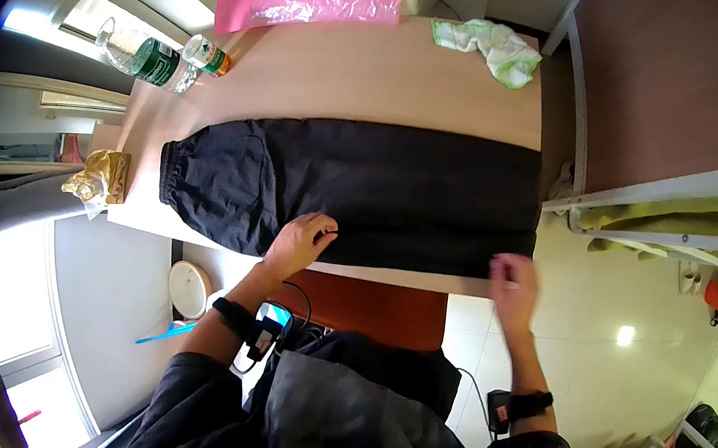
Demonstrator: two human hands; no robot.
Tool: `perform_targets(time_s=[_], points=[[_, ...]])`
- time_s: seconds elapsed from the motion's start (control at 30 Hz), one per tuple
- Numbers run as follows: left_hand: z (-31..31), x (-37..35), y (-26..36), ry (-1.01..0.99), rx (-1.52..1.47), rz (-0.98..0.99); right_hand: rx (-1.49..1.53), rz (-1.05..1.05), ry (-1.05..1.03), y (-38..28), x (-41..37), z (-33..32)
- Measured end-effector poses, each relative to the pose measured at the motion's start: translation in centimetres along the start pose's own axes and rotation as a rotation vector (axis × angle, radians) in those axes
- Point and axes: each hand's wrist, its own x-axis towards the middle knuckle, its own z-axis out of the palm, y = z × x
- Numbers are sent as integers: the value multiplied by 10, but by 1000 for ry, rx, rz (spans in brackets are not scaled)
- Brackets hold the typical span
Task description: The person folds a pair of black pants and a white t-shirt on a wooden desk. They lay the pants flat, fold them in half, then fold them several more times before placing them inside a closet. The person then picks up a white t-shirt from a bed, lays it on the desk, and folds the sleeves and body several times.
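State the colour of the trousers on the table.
The trousers are black, best seen in the head view.

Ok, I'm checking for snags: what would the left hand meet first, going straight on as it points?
Most likely the black trousers: their cloth spreads out just ahead of the left hand, though depth there is hard to judge.

Bright lt from window at L, floor glare, fisheye dist., blk corners.
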Motion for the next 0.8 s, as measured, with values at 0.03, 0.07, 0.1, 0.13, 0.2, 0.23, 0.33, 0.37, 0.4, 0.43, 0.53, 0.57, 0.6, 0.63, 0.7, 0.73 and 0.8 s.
perform_targets(time_s=[0.03, 0.07, 0.1, 0.13, 0.2, 0.23, 0.33, 0.37, 0.4, 0.43, 0.53, 0.57, 0.6, 0.63, 0.7, 0.73, 0.8], points=[[-5, -2, 1, -8, 1, -4, -129, -290, -125, -20, 0, 15], [-14, -3, 2, -24, 82, 79, -148, -433, -114, -41, -2, 37], [-21, -6, 0, -40, 162, 161, -116, -466, -191, -54, -4, 54], [-22, -11, -15, -45, 137, 168, -82, -479, -249, -62, -4, 71], [-26, -16, -19, -35, 31, -49, -74, -478, -282, -74, -5, 100], [-28, -17, -22, -19, -83, -261, -74, -478, -317, -79, -2, 111], [-23, -9, -31, 39, -25, -206, -115, -510, -351, -91, 2, 131], [-19, -6, -33, 76, 26, -201, -144, -506, -364, -93, 2, 136], [-17, -3, -32, 100, 64, -154, -143, -517, -371, -93, 3, 139], [-16, 0, -31, 108, 63, -162, -171, -523, -392, -94, 3, 143], [-18, -4, -30, 76, 58, -150, -190, -520, -405, -92, 0, 154], [-21, -8, -30, 76, 59, -155, -186, -505, -391, -90, -1, 156], [-25, -12, -28, 53, -7, -163, -176, -501, -362, -91, 0, 156], [-26, -17, -27, 26, -75, -172, -174, -499, -365, -90, -1, 158], [-29, -25, -32, 30, -78, -229, -226, -522, -371, -89, 2, 161], [-29, -28, -36, 29, -95, -263, -220, -547, -357, -91, 4, 161], [-33, -32, -34, 35, -114, -300, -205, -556, -375, -92, 6, 160]])
